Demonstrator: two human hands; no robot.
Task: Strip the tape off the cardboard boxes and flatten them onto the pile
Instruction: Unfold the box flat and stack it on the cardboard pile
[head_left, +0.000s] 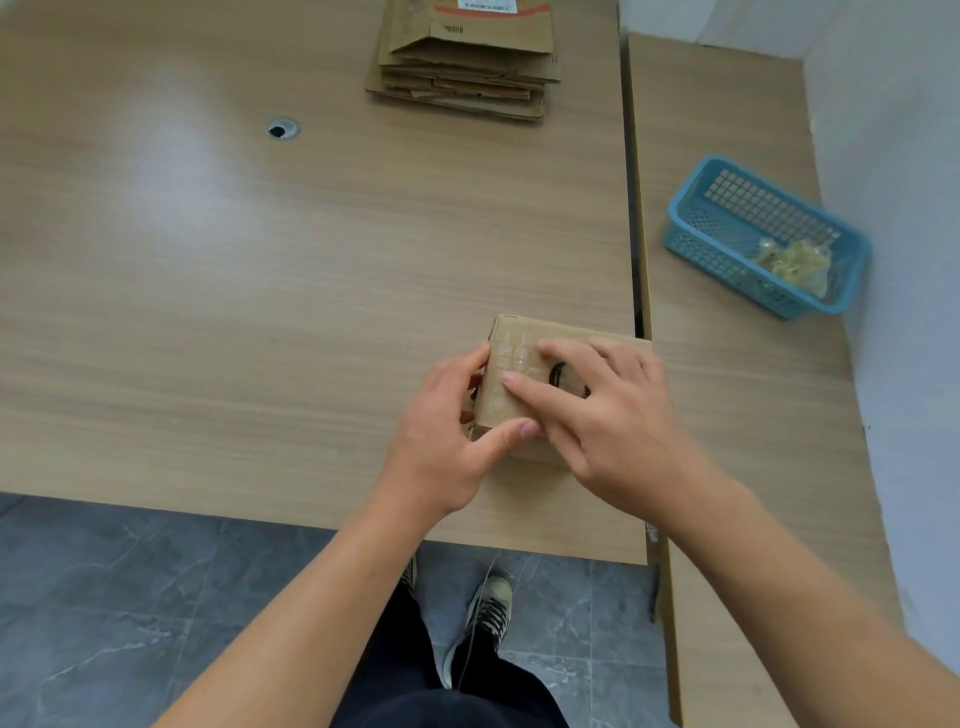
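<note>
1 box in L hand, under R hand

Tan box with clear shiny tape, brown flattened pile with red-white label, light woodgrain tables, blue mesh basket, grey marbled floor.

You have one view: the head camera, above the near edge of the table, faces forward and steeply down at close range.
</note>
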